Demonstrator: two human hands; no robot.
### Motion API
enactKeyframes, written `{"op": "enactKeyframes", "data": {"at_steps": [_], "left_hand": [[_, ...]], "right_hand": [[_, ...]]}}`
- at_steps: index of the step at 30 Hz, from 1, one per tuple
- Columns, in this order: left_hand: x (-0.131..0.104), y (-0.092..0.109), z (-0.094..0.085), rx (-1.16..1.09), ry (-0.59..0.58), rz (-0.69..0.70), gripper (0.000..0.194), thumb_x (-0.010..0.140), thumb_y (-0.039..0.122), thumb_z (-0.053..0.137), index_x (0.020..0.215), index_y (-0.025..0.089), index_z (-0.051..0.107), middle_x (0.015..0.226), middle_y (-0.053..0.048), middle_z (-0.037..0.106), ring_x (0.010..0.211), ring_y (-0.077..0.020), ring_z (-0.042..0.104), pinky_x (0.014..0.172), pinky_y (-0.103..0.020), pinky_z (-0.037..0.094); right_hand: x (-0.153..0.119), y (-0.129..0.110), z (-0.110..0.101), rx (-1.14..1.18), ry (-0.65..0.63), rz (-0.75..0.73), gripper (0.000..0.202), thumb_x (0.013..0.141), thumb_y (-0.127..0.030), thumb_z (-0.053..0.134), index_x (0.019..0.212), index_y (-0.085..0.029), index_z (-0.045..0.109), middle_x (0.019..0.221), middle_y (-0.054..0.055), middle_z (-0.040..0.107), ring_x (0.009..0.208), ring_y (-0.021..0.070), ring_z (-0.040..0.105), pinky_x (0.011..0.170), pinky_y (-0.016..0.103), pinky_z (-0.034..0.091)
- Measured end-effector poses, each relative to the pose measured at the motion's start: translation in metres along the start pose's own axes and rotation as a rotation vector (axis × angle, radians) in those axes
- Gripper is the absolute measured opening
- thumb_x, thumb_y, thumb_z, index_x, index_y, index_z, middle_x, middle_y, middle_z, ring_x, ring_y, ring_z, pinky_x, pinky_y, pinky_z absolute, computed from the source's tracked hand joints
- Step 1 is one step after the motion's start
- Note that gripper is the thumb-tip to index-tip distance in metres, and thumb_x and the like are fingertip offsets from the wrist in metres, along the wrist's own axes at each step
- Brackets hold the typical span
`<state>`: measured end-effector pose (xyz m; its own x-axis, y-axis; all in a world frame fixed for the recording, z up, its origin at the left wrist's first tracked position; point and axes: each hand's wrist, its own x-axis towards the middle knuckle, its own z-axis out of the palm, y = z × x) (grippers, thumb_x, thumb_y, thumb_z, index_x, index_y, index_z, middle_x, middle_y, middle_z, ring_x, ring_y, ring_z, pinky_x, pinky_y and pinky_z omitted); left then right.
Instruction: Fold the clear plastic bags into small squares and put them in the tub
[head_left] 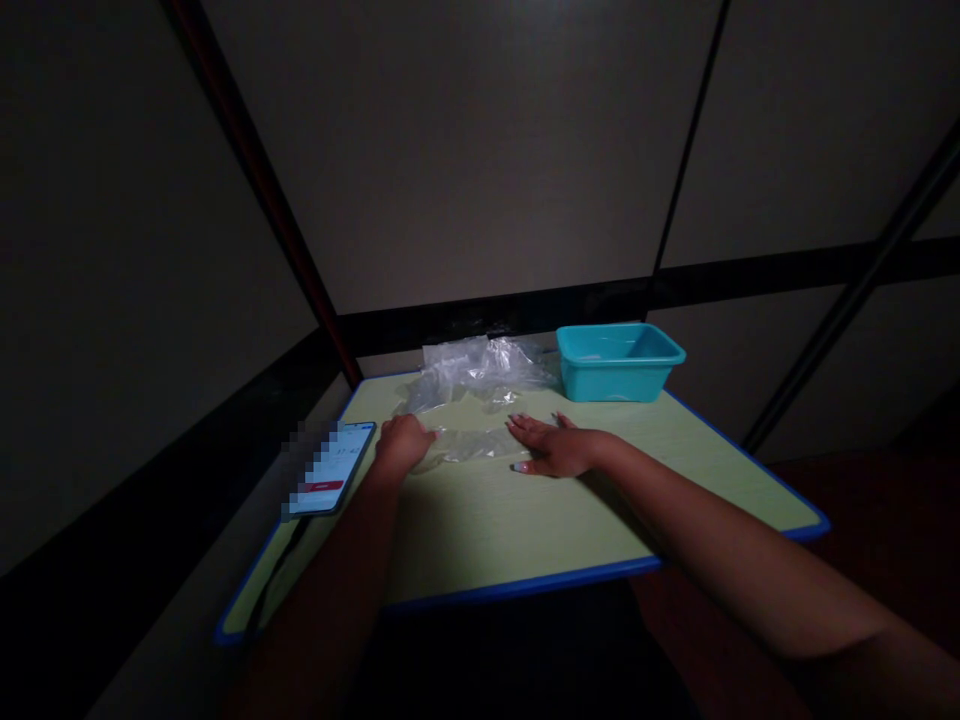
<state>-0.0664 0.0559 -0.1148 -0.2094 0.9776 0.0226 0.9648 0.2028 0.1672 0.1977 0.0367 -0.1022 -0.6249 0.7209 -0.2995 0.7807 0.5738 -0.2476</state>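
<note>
A clear plastic bag lies flat across the middle of the table, slightly wrinkled. My left hand is at its left end, fingers curled down and thumb against the plastic. Flat on the right end rests my right hand, its fingers stretched out and the thumb spread apart. Behind both hands, a loose pile of clear plastic bags spreads along the back of the table.
A turquoise plastic basket stands at the back right. Beside my left forearm lies a phone with a lit screen and a dark cable. The light table has a blue edge; panelled walls rise behind it.
</note>
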Motion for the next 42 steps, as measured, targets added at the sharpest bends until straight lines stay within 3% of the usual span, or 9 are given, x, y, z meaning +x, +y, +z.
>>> {"op": "enactKeyframes", "data": {"at_steps": [10,14,22,25,27,33,35,38,42], "left_hand": [[-0.008,0.003,-0.004,-0.011,0.057,0.075,0.015,0.078,0.029,0.055,0.081,0.017,0.063,0.089,-0.008,0.068,0.083,-0.0211,0.062,0.062,-0.025,0.039],[-0.012,0.005,-0.009,-0.009,0.070,0.092,0.020,0.081,0.030,0.050,0.077,0.017,0.064,0.084,-0.008,0.068,0.077,-0.0200,0.061,0.059,-0.026,0.037],[-0.019,0.009,-0.016,0.022,0.236,0.124,0.027,0.086,0.035,0.042,0.076,0.019,0.061,0.081,-0.006,0.067,0.075,-0.0187,0.060,0.059,-0.025,0.035],[-0.014,0.007,-0.012,0.036,0.200,0.104,0.026,0.085,0.036,0.043,0.074,0.019,0.060,0.079,-0.006,0.066,0.076,-0.0195,0.060,0.059,-0.025,0.035],[-0.012,0.005,-0.010,0.024,0.202,0.102,0.024,0.084,0.035,0.045,0.076,0.019,0.060,0.080,-0.006,0.066,0.078,-0.0201,0.060,0.062,-0.026,0.038],[-0.033,0.022,-0.011,-0.034,0.462,0.266,0.030,0.087,0.036,0.039,0.098,0.017,0.060,0.106,-0.011,0.062,0.105,-0.0241,0.054,0.091,-0.032,0.040],[-0.045,0.037,-0.006,-0.041,0.376,0.460,0.037,0.090,0.036,0.033,0.112,0.018,0.056,0.122,-0.009,0.058,0.118,-0.0221,0.047,0.102,-0.034,0.033],[-0.059,0.057,0.007,0.059,0.072,0.700,0.046,0.090,0.037,0.034,0.131,0.018,0.044,0.141,-0.008,0.041,0.133,-0.0217,0.031,0.110,-0.041,0.020],[-0.063,0.065,0.020,0.123,-0.117,0.748,0.055,0.092,0.043,0.028,0.139,0.015,0.032,0.147,-0.012,0.027,0.137,-0.0217,0.022,0.110,-0.046,0.016]], "right_hand": [[0.000,0.001,0.000,0.001,0.008,-0.011,0.081,0.084,-0.063,0.035,0.146,-0.022,0.003,0.152,0.008,0.000,0.138,0.0296,0.001,0.102,0.064,-0.004],[0.001,0.002,0.001,0.010,0.024,-0.018,0.082,0.084,-0.062,0.036,0.146,-0.020,0.004,0.151,0.008,0.000,0.138,0.0288,0.002,0.102,0.064,-0.004],[0.001,0.000,0.000,0.053,0.029,-0.026,0.080,0.083,-0.060,0.040,0.146,-0.023,0.007,0.151,0.010,0.003,0.138,0.0304,0.003,0.103,0.063,-0.004],[0.000,-0.002,0.000,0.079,0.025,-0.025,0.079,0.084,-0.059,0.038,0.146,-0.023,0.006,0.151,0.009,0.000,0.138,0.0300,0.001,0.104,0.062,-0.002],[0.000,-0.003,0.000,0.086,0.021,-0.017,0.079,0.085,-0.060,0.036,0.146,-0.022,0.004,0.151,0.009,-0.001,0.138,0.0297,0.001,0.104,0.062,-0.001],[0.003,-0.005,0.003,0.066,0.018,0.011,0.080,0.085,-0.063,0.030,0.146,-0.019,0.001,0.151,0.010,-0.003,0.138,0.0285,0.000,0.102,0.064,-0.002],[0.002,-0.007,0.002,0.055,0.016,0.013,0.081,0.085,-0.063,0.030,0.146,-0.018,0.000,0.151,0.010,-0.003,0.138,0.0284,0.000,0.102,0.064,-0.001],[0.002,-0.008,0.001,0.031,0.006,0.020,0.081,0.085,-0.061,0.033,0.146,-0.019,-0.001,0.151,0.010,-0.005,0.138,0.0268,0.000,0.103,0.063,-0.001],[0.003,-0.006,0.001,0.046,0.014,0.004,0.082,0.083,-0.057,0.042,0.146,-0.021,0.003,0.151,0.011,-0.001,0.138,0.0296,0.003,0.102,0.064,-0.001]]}}
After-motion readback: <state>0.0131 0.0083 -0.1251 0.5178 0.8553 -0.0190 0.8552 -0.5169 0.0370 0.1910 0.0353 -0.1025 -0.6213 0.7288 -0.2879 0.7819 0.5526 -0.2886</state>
